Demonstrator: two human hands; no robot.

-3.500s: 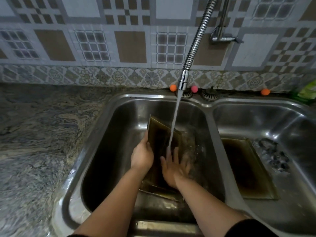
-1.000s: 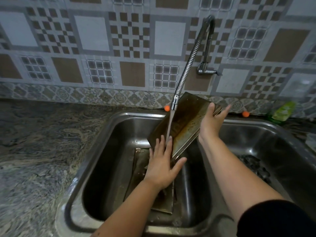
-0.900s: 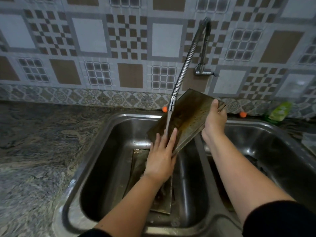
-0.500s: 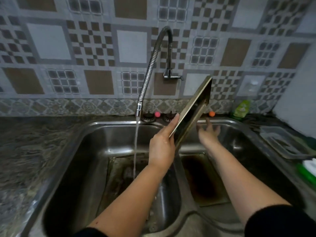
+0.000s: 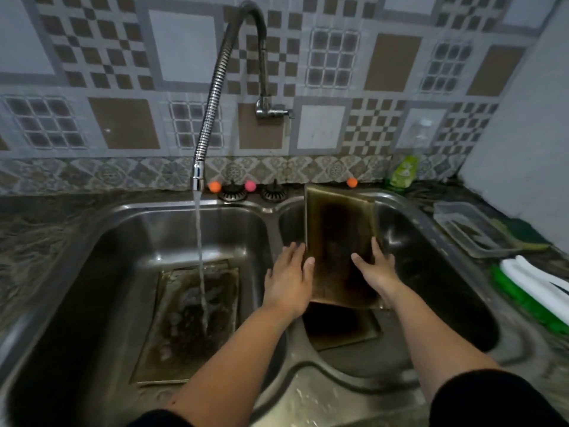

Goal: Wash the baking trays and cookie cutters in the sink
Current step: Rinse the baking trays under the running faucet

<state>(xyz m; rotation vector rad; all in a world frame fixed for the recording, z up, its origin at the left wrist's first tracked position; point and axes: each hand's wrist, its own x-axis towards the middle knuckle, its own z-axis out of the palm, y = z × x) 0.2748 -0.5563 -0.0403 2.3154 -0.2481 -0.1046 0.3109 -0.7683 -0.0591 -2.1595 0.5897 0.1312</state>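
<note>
Over the right basin I hold a dark, stained baking tray, tilted, its far end at the sink's back rim. My left hand lies with straight fingers against its left edge, thumb on its face. At the right edge my right hand grips it, thumb on top. A second tray lies flat on the basin floor beneath it. A third tray lies in the left basin under the running water. What lies on it is blurred.
The flexible faucet hangs over the left basin. Two drain plugs and small coloured balls sit on the back rim. On the right counter are a green bottle, a clear plastic container and a green and white item.
The tray has gone from under the stream in the left basin, over the divider, down into the right basin. My right hand, briefly off it, grips it again.
</note>
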